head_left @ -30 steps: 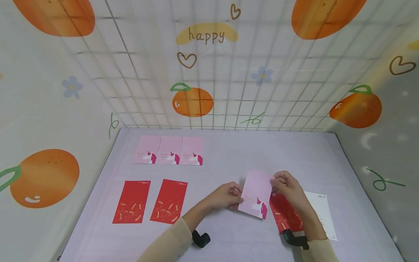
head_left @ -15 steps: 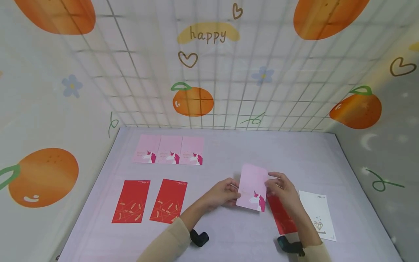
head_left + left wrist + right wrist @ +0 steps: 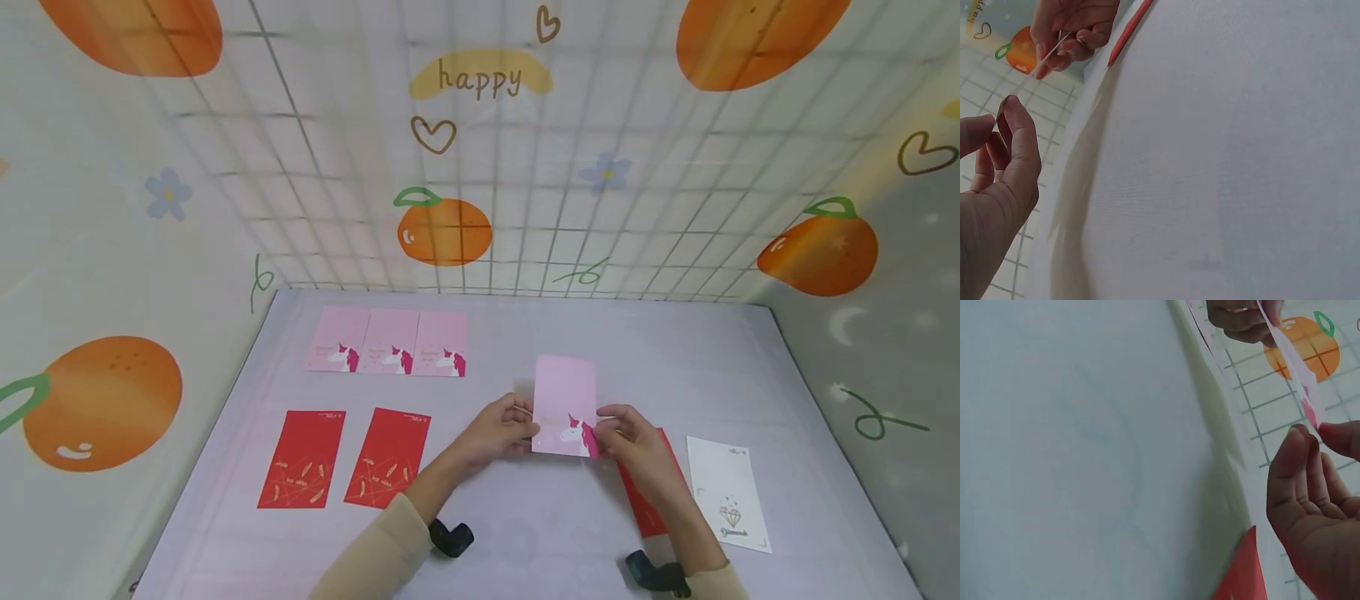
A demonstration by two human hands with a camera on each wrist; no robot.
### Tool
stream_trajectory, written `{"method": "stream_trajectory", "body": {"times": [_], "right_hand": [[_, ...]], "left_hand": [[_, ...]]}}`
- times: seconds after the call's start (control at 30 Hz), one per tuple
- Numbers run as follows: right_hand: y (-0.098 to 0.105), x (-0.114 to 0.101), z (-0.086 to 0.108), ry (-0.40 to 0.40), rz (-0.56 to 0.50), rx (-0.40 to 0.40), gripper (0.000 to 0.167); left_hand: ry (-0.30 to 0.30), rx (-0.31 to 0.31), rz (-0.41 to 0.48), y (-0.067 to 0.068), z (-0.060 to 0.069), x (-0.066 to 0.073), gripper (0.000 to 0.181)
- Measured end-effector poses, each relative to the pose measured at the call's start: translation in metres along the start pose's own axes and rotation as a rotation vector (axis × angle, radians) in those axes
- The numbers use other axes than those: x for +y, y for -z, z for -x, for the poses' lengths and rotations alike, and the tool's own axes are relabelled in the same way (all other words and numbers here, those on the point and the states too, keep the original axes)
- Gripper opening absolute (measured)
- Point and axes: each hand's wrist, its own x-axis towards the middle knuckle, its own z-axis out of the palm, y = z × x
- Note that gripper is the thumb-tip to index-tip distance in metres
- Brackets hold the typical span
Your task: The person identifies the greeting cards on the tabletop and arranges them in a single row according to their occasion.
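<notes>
While pink card [image 3: 564, 392] is pinched above table [image 3: 532, 533] by left hand [image 3: 495, 428] and right hand [image 3: 636, 450] (head), buckling could be caused by squeezing. Left wrist: edge thinly gripped; slip likely if pinch is loosened. Right wrist: corner pinched; red card [image 3: 1244, 569] might be brushed by lowering.

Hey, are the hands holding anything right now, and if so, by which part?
Yes, a pink unicorn card: the left hand pinches its left edge and the right hand its right edge, both on the lower half.
</notes>
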Motion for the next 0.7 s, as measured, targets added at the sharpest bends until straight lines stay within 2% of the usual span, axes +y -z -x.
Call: {"method": "stream_trajectory", "body": {"times": [0.33, 0.7], "right_hand": [[-0.006, -0.001, -0.001, -0.022, 0.025, -0.004, 0.048], [-0.015, 0.001, -0.009, -0.01, 0.011, -0.004, 0.044]], "left_hand": [[-0.01, 0.055, -0.033, 0.001, 0.004, 0.002, 0.028], [-0.108, 0.217, -0.2, 0.004, 0.01, 0.002, 0.029]]}}
